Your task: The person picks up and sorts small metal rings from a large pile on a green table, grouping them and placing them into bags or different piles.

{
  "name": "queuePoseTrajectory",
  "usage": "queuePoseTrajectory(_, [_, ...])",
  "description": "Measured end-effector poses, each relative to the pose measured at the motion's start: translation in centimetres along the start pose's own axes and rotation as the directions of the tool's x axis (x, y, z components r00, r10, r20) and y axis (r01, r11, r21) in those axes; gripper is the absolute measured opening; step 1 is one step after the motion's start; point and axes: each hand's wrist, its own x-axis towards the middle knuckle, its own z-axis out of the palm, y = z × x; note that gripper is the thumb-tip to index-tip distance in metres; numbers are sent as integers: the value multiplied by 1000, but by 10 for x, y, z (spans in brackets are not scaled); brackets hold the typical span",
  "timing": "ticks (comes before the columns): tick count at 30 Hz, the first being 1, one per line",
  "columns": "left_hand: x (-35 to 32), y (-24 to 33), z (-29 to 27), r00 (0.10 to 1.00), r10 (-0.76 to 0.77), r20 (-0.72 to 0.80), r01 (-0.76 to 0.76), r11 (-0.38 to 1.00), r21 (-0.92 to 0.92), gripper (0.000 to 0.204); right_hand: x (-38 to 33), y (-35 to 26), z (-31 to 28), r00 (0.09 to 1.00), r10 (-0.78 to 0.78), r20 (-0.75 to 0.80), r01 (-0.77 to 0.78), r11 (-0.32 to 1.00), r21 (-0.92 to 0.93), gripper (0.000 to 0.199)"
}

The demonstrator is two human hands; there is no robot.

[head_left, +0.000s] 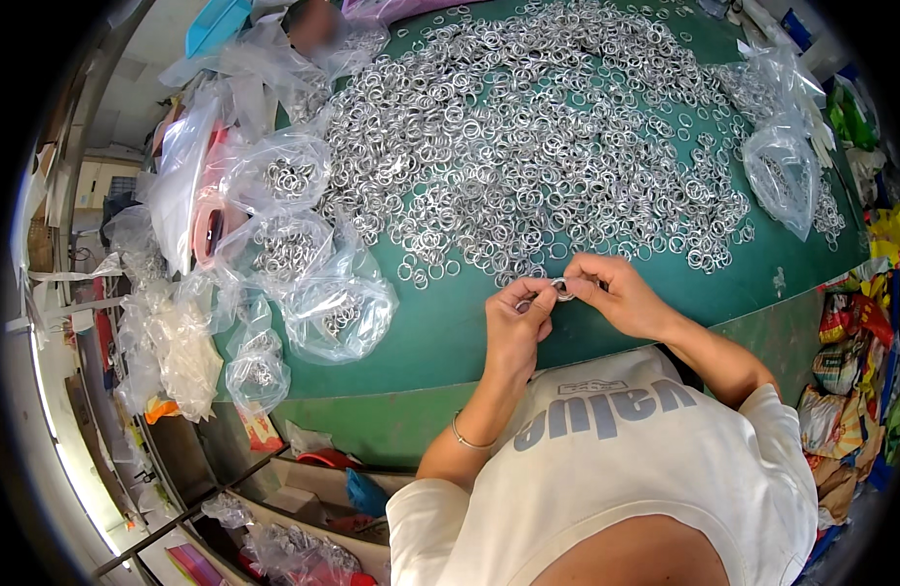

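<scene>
Both the left hand (516, 317) and the right hand (616, 291) pinch one small metal ring (561, 289) above the green bench (450, 332); a slip could drop it into the heap of rings (528, 127).

— Where are our hands?

— Both are raised in front of our chest, close together. Our left hand (516, 322) comes up from a bent elbow, fingers curled, thumb and forefinger pinched.

— And the right?

— Our right hand (616, 293) reaches in from the right, forearm angled across, fingertips pinched and meeting the left's. A thin bracelet circles our left wrist.
</scene>
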Motion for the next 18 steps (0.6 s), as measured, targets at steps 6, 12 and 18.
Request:
queuePoseTrajectory(6, [3, 9, 21, 998, -35, -47, 43, 979, 197, 25, -12, -1, -24, 992, 66, -108, -72, 996, -52, 13])
queuePoseTrajectory(12, [15, 3, 17, 1000, -30, 3, 29, 981, 190, 26, -79, 24, -157, 465, -203, -862, -152, 941, -304, 21])
queuePoseTrajectory(18, [18, -10, 39, 993, -66, 102, 46, 980, 192, 21, -194, 104, -326, 42, -248, -968, -476, 847, -237, 26])
